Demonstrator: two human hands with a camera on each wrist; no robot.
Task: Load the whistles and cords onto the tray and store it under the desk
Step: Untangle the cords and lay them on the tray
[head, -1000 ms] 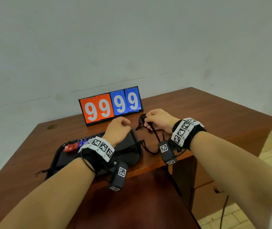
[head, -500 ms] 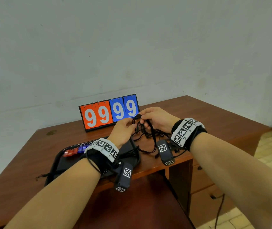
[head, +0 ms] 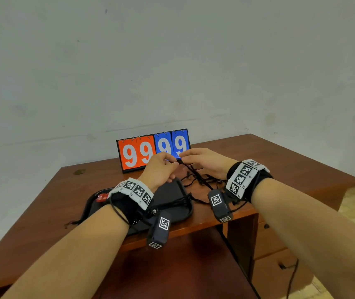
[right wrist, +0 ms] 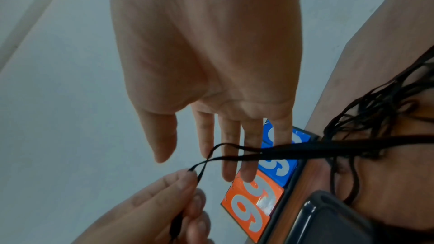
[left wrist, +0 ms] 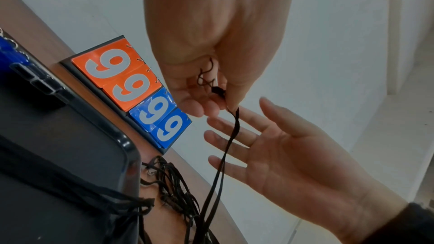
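The left hand (left wrist: pixel 211 44) pinched one thin, flat black cord (left wrist: pixel 231 136) by its knotted end between thumb and fingertips, lifting it above the desk (head: pixel 280 160), while the right hand (right wrist: pixel 206 53) hovered beside it — fingers straight and spread, holding nothing. The cord trailed down to a tangled heap of black cords (head: pixel 202 180) lying just right of the glossy, round-cornered black tray (head: pixel 172 195) — red whistles (head: pixel 101 197) lay at the tray's far left, and the orange-and-blue flip scoreboard (head: pixel 153 149) stood behind.

A flip scoreboard (head: pixel 153 150) reading 9999 stands upright near the wall (head: pixel 172 61).
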